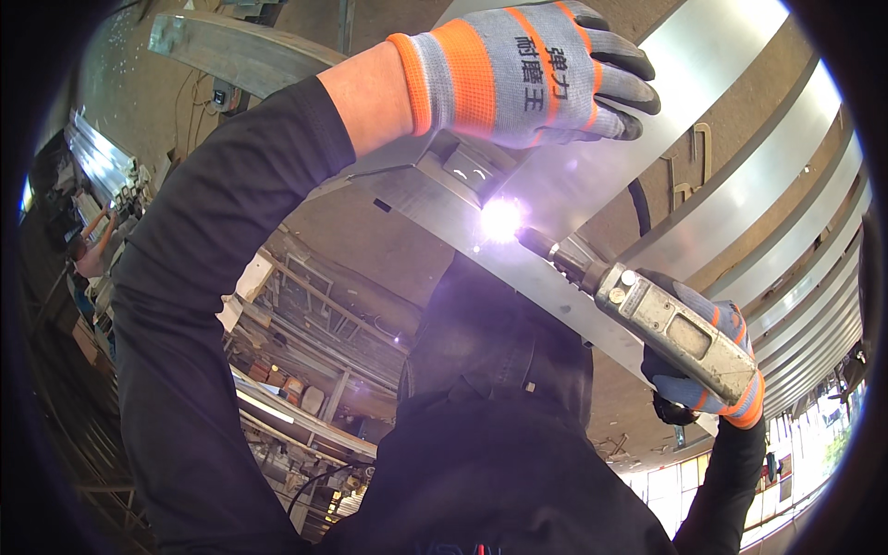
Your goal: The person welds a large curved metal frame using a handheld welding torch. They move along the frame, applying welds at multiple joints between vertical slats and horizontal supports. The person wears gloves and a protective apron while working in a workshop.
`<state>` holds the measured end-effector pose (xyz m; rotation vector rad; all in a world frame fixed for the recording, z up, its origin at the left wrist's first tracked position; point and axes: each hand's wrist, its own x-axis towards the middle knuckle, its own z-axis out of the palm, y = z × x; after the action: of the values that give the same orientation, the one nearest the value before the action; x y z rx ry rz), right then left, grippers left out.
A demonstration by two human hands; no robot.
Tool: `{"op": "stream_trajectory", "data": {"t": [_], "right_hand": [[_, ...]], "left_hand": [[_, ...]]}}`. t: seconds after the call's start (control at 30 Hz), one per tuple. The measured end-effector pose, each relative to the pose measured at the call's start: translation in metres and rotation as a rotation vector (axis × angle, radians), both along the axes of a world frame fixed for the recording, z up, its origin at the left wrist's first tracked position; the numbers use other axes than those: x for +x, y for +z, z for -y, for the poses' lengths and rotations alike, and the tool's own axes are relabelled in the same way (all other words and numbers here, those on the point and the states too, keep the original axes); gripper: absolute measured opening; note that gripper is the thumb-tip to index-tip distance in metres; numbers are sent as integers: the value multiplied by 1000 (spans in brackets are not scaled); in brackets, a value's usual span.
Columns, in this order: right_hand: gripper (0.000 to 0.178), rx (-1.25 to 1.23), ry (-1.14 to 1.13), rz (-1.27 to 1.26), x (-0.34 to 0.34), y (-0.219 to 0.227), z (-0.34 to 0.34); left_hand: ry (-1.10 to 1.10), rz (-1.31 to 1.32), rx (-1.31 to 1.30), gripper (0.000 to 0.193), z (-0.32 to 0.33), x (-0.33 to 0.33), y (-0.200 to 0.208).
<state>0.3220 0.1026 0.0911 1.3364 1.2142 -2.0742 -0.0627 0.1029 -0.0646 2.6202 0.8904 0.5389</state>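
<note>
My right hand [733, 319], in a grey and orange glove, is wrapped round the metal body of a handheld welding torch [661, 324]. The torch's dark nozzle points left at a glaring bright spot [501, 220] on a shiny metal beam [564, 301]. Just above that glare is a small box-shaped metal piece [470, 168], set where the beam meets a wide metal slat [675, 102]. My left hand [541, 79], gloved alike with dark fingertips, lies over the slat with its fingers stretched to the right. Its thumb and palm side are hidden.
More long metal slats [731, 222] run in parallel on the right. Clamps [701, 153] show between them. A grey metal beam [245, 51] extends at the upper left. Racks of metal stock [319, 301] stand lower left, and another person [92, 254] is at the far left.
</note>
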Motion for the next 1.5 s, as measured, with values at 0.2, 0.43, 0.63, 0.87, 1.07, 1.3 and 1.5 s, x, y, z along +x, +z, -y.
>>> {"op": "stream_trajectory", "data": {"t": [0.2,0.43,0.63,0.87,1.07,1.3,1.5], "right_hand": [[76,99,137,-116,-4,6,-6],[77,84,162,-149,-6,7,-10],[71,-73,108,-28,-2,12,-11],[67,-63,170,-72,6,10,-13],[60,83,196,-204,10,8,-7],[61,-500,-401,36,15,16,-11],[61,-546,-503,96,21,17,-8]], "left_hand": [[-5,12,-12,45,1,0,-2],[12,113,13,46,0,-2,10],[-94,-87,106,49,-13,2,28],[18,-65,71,50,-13,7,33],[-9,-107,1,53,-16,6,19],[26,-60,288,59,2,-3,-13],[18,39,156,60,5,-6,-18]]}}
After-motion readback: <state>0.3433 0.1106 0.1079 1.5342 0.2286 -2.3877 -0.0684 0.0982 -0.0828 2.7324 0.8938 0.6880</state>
